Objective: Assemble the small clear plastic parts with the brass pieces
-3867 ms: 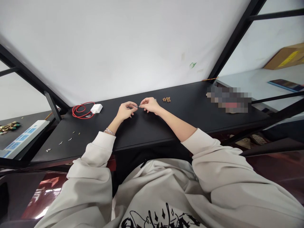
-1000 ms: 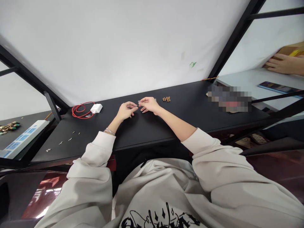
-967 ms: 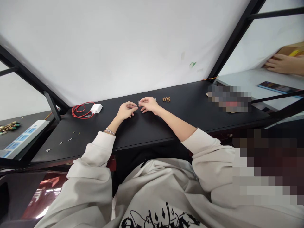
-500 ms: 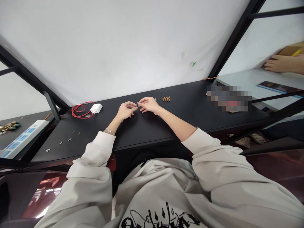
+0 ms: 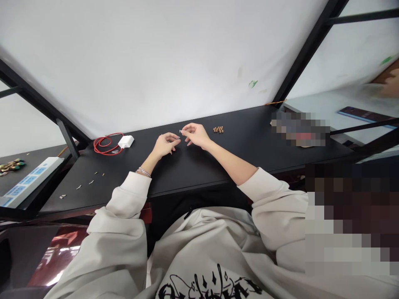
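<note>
A long black table (image 5: pixel 199 174) is stretching across the middle of the frame, running below a white wall (image 5: pixel 156 54) and between black metal frame bars (image 5: pixel 307 50). The person's beige sweatshirt (image 5: pixel 199 257) is filling the bottom of the frame, with a pixelated block covering its lower right. At the upper right, a motion-blurred hand of another person (image 5: pixel 388 85) is showing well apart from the person's own hands, above a dark flat tablet (image 5: pixel 363 114) lying on a pale surface.

On the table, a red coiled cable (image 5: pixel 106 145) and a white plug charger (image 5: pixel 126 141) are lying toward the left, while a pixelated patch (image 5: pixel 299 128) is hiding something toward the right. A white-and-blue power strip (image 5: pixel 31 176) is sitting beyond the table's left end, near a small heap of gold-and-green trinkets (image 5: pixel 9 165).

Both hands are working at the table's centre, with open black surface stretching toward the near edge. The right hand (image 5: pixel 195 135) is pinching a tiny silvery piece (image 5: pixel 180 131) between its fingertips, holding it above the table. The left hand (image 5: pixel 166 144) is loosely curled and open, just beside that piece without gripping anything visible. A small cluster of brown beads (image 5: pixel 218 129) is sitting just right of the right hand, and tiny pale fragments (image 5: pixel 90 182) are scattered at lower left.
</note>
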{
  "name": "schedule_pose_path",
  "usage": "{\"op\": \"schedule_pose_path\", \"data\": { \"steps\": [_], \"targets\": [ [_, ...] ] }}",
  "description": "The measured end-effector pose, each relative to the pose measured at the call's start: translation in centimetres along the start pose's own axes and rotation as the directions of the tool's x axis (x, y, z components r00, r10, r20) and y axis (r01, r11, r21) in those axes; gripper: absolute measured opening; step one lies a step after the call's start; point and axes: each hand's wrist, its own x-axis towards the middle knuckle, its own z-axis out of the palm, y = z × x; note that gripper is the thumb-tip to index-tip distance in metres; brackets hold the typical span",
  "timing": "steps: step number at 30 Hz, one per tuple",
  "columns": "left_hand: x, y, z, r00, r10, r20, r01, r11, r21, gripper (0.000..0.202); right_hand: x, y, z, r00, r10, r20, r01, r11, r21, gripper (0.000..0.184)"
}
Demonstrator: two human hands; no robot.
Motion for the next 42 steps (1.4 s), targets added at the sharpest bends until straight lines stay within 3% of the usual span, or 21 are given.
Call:
{"op": "schedule_pose_path", "data": {
  "steps": [4, 16, 20, 24, 42],
  "targets": [
    [0.06, -0.27, -0.05, 1.0, 0.007, 0.009, -0.007, 1.0, -0.011, 0.026, -0.16, 0.01, -0.03, 0.997, -0.007, 0.072, 0.014, 0.995, -0.104, 0.022],
    [0.08, -0.32, -0.03, 1.0, 0.016, 0.005, -0.016, 1.0, 0.009, 0.023, -0.27, -0.16, -0.08, 0.997, -0.055, 0.047, 0.06, 0.993, -0.1, 0.018],
    [0.13, -0.46, -0.08, 1.0, 0.014, 0.012, -0.014, 1.0, 0.004, 0.025, -0.24, -0.14, -0.13, 0.992, -0.027, 0.126, 0.041, 0.993, -0.11, 0.02],
    [0.19, -0.53, -0.08, 1.0, 0.022, 0.005, -0.022, 1.0, -0.004, 0.028, -0.13, -0.04, -0.1, 0.996, -0.053, 0.068, 0.059, 0.994, -0.095, 0.017],
    [0.45, -0.9, -0.21, 1.0, 0.021, 0.003, -0.021, 1.0, -0.015, 0.032, 0.14, 0.49, 0.03, 0.99, -0.063, 0.125, 0.079, 0.988, -0.132, 0.017]
  ]
}}
